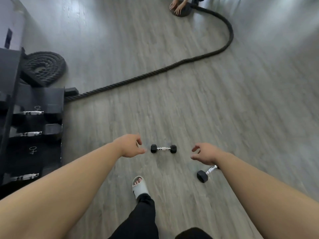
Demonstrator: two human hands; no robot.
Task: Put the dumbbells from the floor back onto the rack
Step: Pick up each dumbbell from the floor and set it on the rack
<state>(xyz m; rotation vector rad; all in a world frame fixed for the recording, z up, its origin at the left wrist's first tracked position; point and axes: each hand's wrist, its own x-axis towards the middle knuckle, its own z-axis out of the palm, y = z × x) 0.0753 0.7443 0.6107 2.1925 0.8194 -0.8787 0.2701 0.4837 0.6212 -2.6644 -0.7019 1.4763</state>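
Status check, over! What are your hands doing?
Left hand open, empty. Right hand open, empty. Two dumbbells on floor. Rope beyond, not blocking.

A thick black rope (172,68) is laid in a long curve across the grey wood-grain floor (224,109). A coiled rope (43,66) is seen at the left, near the wall. At the top, a dark round object (183,10) is touched by another person's hands (176,6). A grey slide (139,187) is worn below dark trousers (141,219).
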